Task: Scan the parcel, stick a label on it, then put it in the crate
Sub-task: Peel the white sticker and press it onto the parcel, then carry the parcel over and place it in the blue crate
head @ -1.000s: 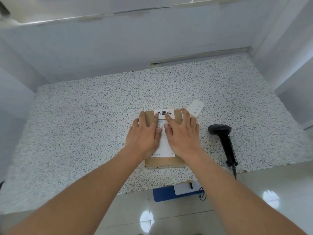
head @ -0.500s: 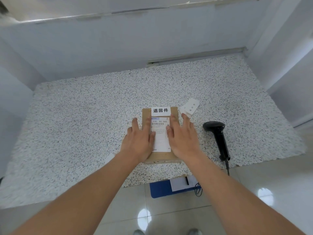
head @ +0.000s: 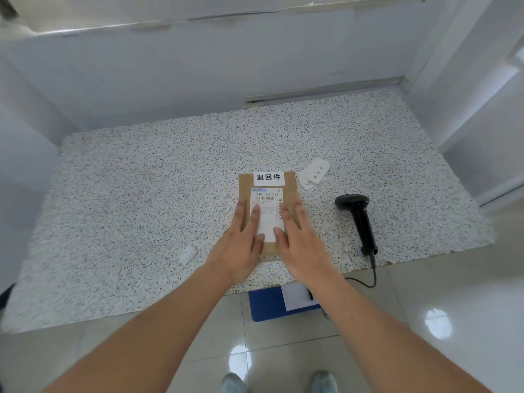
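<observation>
A: One parcel [head: 266,214], brown cardboard, flat, lying on speckled desk [head: 141,194] toward near edge. Two stickers on top face: white label [head: 268,178] with bold characters at 12 o'clock end, printed waybill [head: 266,205] just below.

B: Hands?

A: Both flat, fingers spread, nothing pinched. Left hand [head: 241,245] resting on 9 o'clock side of parcel, right hand [head: 297,245] on 3 o'clock side, fingertips overlapping waybill edges. Slightly blurred; firm pressing or light contact, cannot tell.

B: Handling?

A: Judged light and stiff: thin, square corners, no sag. Cardboard likely grippy, stickers smoother. Fragility of contents unknown.

B: Where to take hold?

A: Best by long edges at 9 and 3 o'clock, thumbs on top, fingers under; or slid off near edge at 6 o'clock.

B: Surroundings?

A: Black scanner [head: 358,222] at 3 o'clock, lying apart, cord hanging off desk. Loose label sheets [head: 314,173] at 1 o'clock. Blue crate [head: 266,304] on floor at 6 o'clock, partly under desk.
</observation>
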Motion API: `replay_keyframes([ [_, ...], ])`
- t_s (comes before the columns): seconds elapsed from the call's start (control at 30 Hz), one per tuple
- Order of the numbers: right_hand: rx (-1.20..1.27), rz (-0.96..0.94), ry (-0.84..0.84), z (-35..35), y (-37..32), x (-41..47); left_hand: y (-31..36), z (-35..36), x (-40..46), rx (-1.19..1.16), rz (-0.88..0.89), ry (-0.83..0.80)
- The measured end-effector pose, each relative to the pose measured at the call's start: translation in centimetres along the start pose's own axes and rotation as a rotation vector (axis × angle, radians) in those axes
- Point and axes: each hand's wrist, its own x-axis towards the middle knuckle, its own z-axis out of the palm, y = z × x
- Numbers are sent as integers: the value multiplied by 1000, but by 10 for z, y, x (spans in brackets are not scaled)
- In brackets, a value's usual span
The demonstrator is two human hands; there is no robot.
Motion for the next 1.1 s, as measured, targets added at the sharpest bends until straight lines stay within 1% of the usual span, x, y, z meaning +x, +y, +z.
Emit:
replay_keyframes([
  [0.1, 24, -23, -8, 1, -1, -3, 2, 2, 0, -53, 21, -2],
  [0.23, 3, -55, -13, -1, -5, -5, 5, 0, -1, -43, 31, -8],
  [0.37, 11, -70, 24, -7, -13, -6, 11, -11, -5, -35, 34, 29],
  [0.47, 13, -98, 64, -20, -24, -7, 17, -32, -11, -32, 60, 74],
  [0.6, 19, -135, 136, -49, -50, -14, 29, -72, -24, 7, 122, 130],
  [0.73, 34, -171, 198, -91, -89, -25, 44, -124, -42, 27, 179, 195],
  [0.93, 29, -244, 356, -167, -156, -45, 72, -211, -69, 70, 284, 342],
  [1.1, 20, -314, 486, -222, -198, -64, 103, -272, -99, 96, 358, 446],
])
